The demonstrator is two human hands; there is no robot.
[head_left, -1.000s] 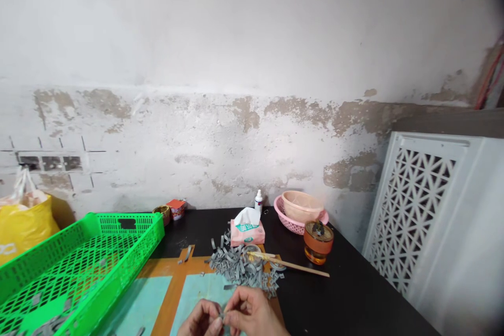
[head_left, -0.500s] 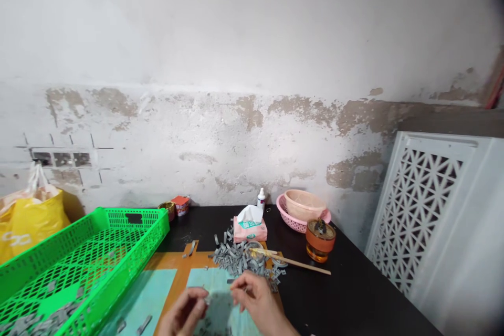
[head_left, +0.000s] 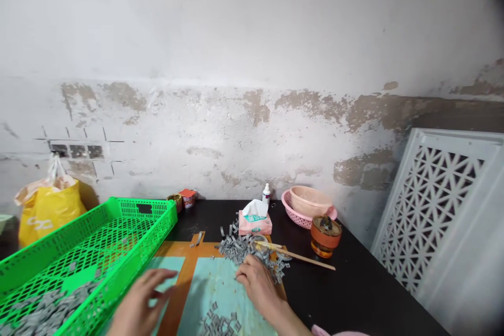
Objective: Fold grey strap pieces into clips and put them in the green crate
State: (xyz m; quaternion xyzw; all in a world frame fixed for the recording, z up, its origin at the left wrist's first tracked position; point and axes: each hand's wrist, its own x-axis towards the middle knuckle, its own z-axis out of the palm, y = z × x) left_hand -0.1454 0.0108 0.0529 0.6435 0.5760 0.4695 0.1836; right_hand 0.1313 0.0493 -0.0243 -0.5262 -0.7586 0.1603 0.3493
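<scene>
The left hand (head_left: 139,299) has moved away toward the green crate (head_left: 157,231), open and seeming empty; the right hand (head_left: 258,286) lies curled at the gray pieces (head_left: 240,249), its hold unclear.

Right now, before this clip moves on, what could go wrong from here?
The right hand is at the edge of the pile of grey strips and could scatter them onto the black table. The left hand is close to the green crate, so a bump might shift the grey pieces inside.
</scene>
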